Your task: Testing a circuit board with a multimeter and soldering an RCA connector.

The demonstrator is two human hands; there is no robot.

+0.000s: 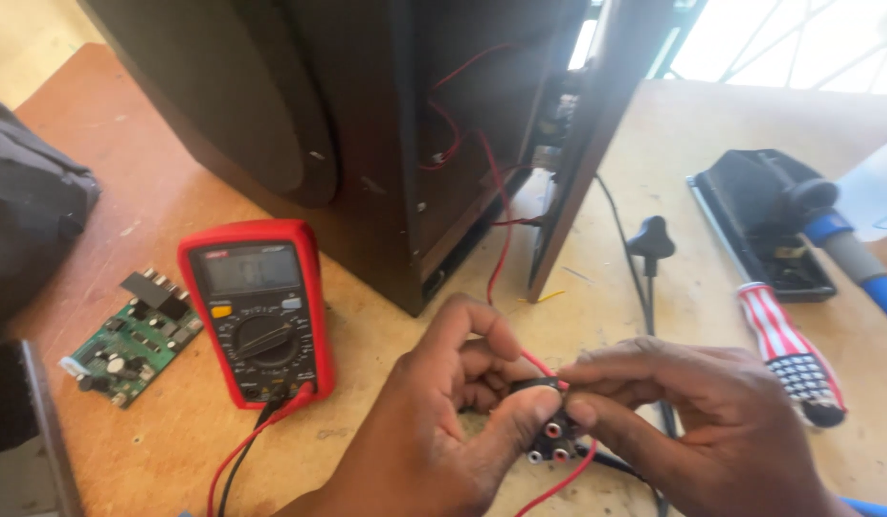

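Between both hands, left hand (434, 412) and right hand (711, 421) pinch a small black jack block (550, 431) (light, rigid); grip its plastic sides, sparing thin red wires (505, 230).

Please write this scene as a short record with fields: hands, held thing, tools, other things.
hands: left hand and right hand together pinch one small part
held thing: black socket block with red wire
tools: red meter, striped screwdriver
other things: green circuit board, dark speaker box, wooden table
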